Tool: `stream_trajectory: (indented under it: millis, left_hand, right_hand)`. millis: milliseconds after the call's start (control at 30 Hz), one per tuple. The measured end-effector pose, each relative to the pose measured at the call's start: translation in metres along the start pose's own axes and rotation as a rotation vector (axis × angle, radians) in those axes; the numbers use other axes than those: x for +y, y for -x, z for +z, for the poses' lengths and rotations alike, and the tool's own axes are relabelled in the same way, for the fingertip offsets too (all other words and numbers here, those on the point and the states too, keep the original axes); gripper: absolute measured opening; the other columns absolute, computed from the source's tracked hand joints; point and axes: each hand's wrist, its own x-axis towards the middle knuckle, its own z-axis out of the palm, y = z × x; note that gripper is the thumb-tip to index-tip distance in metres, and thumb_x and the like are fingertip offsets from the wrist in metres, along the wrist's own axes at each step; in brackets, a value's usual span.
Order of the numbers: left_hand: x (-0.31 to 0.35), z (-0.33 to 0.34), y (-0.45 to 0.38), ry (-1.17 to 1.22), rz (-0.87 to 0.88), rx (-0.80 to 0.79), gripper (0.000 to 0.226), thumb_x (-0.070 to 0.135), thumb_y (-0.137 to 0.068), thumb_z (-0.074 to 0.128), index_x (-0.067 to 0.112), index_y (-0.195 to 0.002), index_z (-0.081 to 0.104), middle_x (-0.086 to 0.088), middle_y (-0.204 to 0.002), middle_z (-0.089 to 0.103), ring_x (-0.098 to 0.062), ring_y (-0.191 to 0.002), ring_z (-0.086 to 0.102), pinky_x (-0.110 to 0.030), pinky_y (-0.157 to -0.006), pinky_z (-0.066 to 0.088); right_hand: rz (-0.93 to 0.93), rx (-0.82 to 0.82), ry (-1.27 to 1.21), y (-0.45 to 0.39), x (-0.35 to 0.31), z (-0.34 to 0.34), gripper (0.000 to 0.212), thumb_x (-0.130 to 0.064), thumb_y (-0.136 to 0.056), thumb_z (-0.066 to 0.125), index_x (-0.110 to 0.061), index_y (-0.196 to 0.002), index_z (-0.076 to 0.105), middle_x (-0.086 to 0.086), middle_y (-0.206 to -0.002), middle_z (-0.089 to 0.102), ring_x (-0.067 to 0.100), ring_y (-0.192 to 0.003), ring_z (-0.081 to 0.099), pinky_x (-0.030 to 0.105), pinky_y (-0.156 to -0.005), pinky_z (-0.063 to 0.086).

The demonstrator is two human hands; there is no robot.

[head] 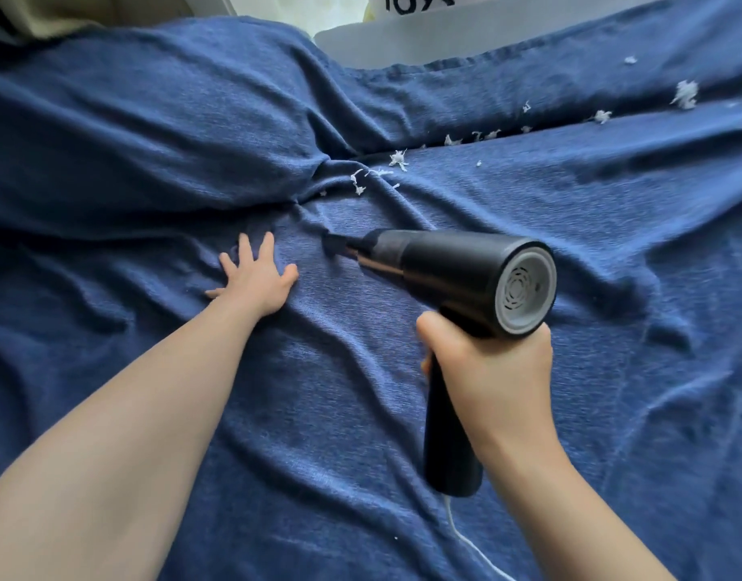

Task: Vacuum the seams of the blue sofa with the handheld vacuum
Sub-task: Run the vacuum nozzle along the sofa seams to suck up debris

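Observation:
A blue sofa covered in wrinkled blue fabric fills the view. Its seam runs from the centre up to the right, strewn with white paper scraps. My right hand grips the handle of a black handheld vacuum. The vacuum's nozzle touches the fabric just below the seam's left end. My left hand presses flat on the seat with fingers spread, left of the nozzle.
A white cord hangs from the vacuum's handle toward the bottom edge. Behind the sofa back stands a white box with dark lettering. A larger white tuft lies at the far right.

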Motion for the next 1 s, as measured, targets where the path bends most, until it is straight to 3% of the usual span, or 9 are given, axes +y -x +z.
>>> stream_trajectory:
  millis: [167, 267, 367, 433, 600, 733, 1000]
  left_hand:
    - [0.003, -0.008, -0.009, -0.065, -0.026, -0.056, 0.074, 0.057, -0.092, 0.039, 0.034, -0.153, 0.005, -0.006, -0.162, -0.007, -0.045, -0.144, 0.001, -0.066, -0.111, 0.015]
    - [0.015, -0.003, 0.003, -0.056, -0.031, 0.058, 0.069, 0.047, -0.094, 0.040, 0.029, -0.153, 0.009, 0.000, -0.162, -0.008, -0.039, -0.146, -0.004, -0.071, -0.108, 0.009]
    - [0.031, 0.003, 0.004, -0.007, 0.167, 0.220, 0.065, 0.041, -0.096, 0.041, 0.025, -0.153, 0.013, 0.003, -0.162, -0.005, -0.032, -0.148, -0.004, -0.069, -0.111, 0.007]
    - [0.048, 0.004, -0.003, 0.038, 0.242, 0.191, 0.066, 0.046, -0.097, 0.039, 0.030, -0.154, 0.009, 0.009, -0.161, -0.008, -0.028, -0.148, -0.007, -0.071, -0.109, 0.005]
    - [0.063, 0.011, -0.018, -0.068, 0.157, 0.046, 0.077, 0.065, -0.093, 0.028, 0.036, -0.152, -0.011, 0.010, -0.156, -0.030, -0.028, -0.146, -0.022, -0.075, -0.105, -0.002]
    - [0.064, 0.016, -0.019, -0.096, 0.128, -0.005, 0.079, 0.069, -0.091, 0.025, 0.037, -0.150, -0.018, 0.010, -0.153, -0.037, -0.028, -0.144, -0.027, -0.076, -0.105, -0.002]
    - [0.068, 0.018, -0.022, -0.122, 0.110, -0.009, 0.081, 0.069, -0.090, 0.024, 0.037, -0.148, -0.022, 0.008, -0.151, -0.040, -0.029, -0.143, -0.029, -0.076, -0.104, -0.002]
  right_hand:
    - [-0.020, 0.038, -0.056, -0.018, 0.000, -0.012, 0.039, -0.038, -0.055, 0.064, -0.001, -0.070, 0.062, 0.015, -0.060, 0.064, 0.042, -0.065, 0.063, 0.055, -0.070, 0.058]
    - [-0.013, 0.011, -0.081, -0.030, 0.002, 0.000, 0.042, -0.039, -0.054, 0.064, -0.001, -0.071, 0.061, 0.017, -0.060, 0.063, 0.044, -0.065, 0.063, 0.056, -0.068, 0.057]
    - [-0.026, 0.015, -0.076, -0.039, 0.002, 0.015, 0.043, -0.041, -0.055, 0.063, 0.000, -0.069, 0.061, 0.019, -0.059, 0.063, 0.045, -0.066, 0.063, 0.054, -0.070, 0.057]
    - [-0.035, 0.032, -0.062, -0.047, 0.003, 0.025, 0.037, -0.035, -0.058, 0.064, 0.001, -0.068, 0.063, 0.018, -0.059, 0.064, 0.045, -0.067, 0.064, 0.052, -0.073, 0.058]
    - [-0.017, 0.066, -0.075, -0.061, -0.004, 0.043, 0.032, -0.033, -0.060, 0.065, -0.005, -0.075, 0.063, 0.015, -0.058, 0.065, 0.044, -0.068, 0.067, 0.051, -0.074, 0.058]
    - [-0.005, 0.071, -0.035, -0.066, -0.008, 0.044, 0.034, -0.033, -0.060, 0.063, 0.001, -0.068, 0.065, 0.014, -0.059, 0.067, 0.040, -0.069, 0.066, 0.045, -0.076, 0.057]
    - [0.002, 0.059, -0.006, -0.072, -0.015, 0.046, 0.033, -0.034, -0.059, 0.064, -0.003, -0.069, 0.065, 0.009, -0.060, 0.069, 0.037, -0.070, 0.068, 0.046, -0.077, 0.057]
